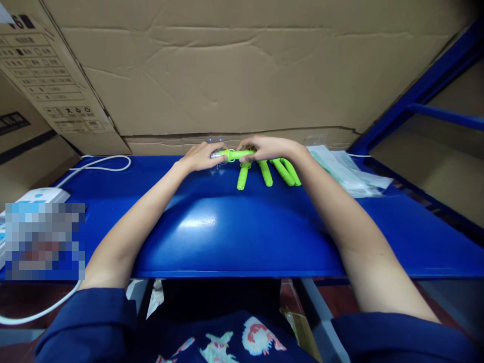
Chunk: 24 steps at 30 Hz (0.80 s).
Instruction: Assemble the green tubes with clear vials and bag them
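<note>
My left hand [204, 155] is closed around the clear end of a bright green stick-shaped item [235, 156] with a thin green loop at its middle. My right hand [264, 148] grips the item's green end, so it lies level between both hands near the back of the blue table. Below my right hand rests a similar green stick [242, 177], its upper end close to the held one. Further right lie another green stick [266, 175] and a pair side by side [286, 174], their upper ends partly hidden by my right hand and wrist.
Clear plastic pieces [215, 140] stand behind my left hand. Flat plastic packets [350, 171] lie at the right on the blue table [242, 232]. A white power strip [41, 195] and a white cable [109, 164] are at the left. Cardboard [234, 75] walls the back.
</note>
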Motion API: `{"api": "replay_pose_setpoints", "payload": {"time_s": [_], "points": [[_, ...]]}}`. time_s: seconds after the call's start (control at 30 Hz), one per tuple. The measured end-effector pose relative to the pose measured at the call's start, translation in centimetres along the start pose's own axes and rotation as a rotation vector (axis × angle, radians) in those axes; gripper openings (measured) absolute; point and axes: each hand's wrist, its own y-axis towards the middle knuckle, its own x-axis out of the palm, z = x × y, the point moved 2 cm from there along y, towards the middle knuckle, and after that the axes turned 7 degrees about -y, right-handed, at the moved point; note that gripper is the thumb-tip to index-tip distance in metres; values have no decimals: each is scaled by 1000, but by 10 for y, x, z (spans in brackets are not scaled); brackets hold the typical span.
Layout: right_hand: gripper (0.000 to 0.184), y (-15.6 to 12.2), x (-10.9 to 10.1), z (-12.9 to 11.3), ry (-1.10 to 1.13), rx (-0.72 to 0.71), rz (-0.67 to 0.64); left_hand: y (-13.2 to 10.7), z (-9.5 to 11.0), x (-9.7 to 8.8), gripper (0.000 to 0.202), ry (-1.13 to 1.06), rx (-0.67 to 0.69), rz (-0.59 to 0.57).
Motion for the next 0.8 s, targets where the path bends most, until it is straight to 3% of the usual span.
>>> {"api": "replay_pose_setpoints", "payload": {"time_s": [0.43,0.8], "points": [[48,6,9,-19,128,9,-6,1,6,3,44,20,46,-30],[33,9,14,-25,164,-11,-54,4,6,10,42,51,52,-74]]}}
